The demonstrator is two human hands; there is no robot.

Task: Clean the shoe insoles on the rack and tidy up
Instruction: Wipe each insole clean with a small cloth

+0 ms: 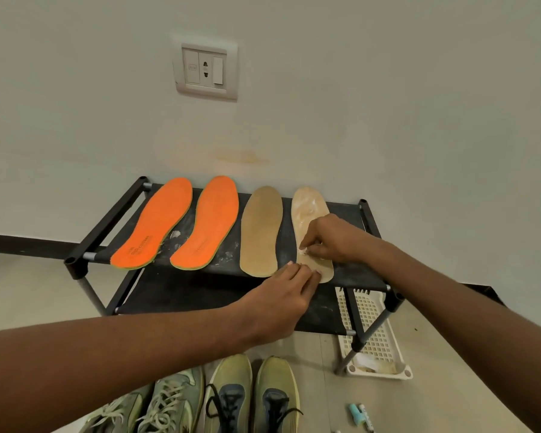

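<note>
Four insoles lie side by side on black rack (pixel 350 210) top shelf. Rightmost tan insole (pixel 308 207), smeared white, being cleaned. Left hand (pixel 281 303) presses its heel end, fingers fairly straight, likely to stop sliding. Right hand (pixel 327 239) pinches small whitish wad, apparently rubbing mid-insole. Shoes (pixel 253 395) wait on floor below.

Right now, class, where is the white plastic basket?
In the head view, the white plastic basket sits on the floor at lower right, beneath the right end of the black rack.
</note>
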